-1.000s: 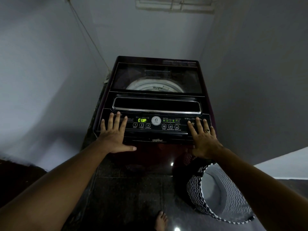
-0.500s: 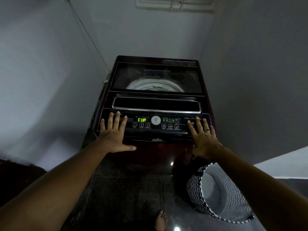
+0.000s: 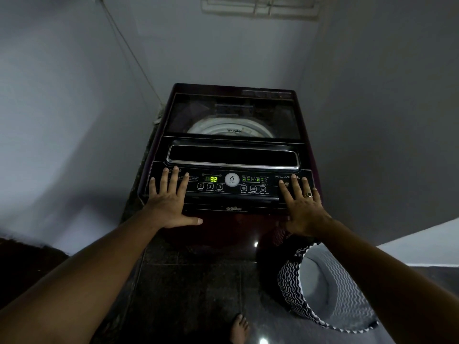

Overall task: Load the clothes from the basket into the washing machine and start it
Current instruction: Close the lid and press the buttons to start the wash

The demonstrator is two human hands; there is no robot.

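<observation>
A dark top-loading washing machine (image 3: 231, 115) stands in the corner with its glass lid down; the white drum rim shows through the glass. The green display (image 3: 211, 179) on its control panel reads 32. My left hand (image 3: 171, 202) rests flat on the panel's left end, fingers spread. On the panel's right end my right hand (image 3: 301, 207), wearing a ring, lies flat too. The zigzag-patterned laundry basket (image 3: 288, 281) sits on the floor at the lower right; I see no clothes in the part of its pale inside that shows.
Grey walls close in on both sides of the machine. A vent grille (image 3: 259, 6) is high on the back wall. The floor is dark glossy tile (image 3: 188, 289). My bare foot (image 3: 239, 328) shows at the bottom edge. A cord (image 3: 129, 48) runs down the left wall.
The display changed from "CUP" to "32". Both hands stay in the same place on the panel.
</observation>
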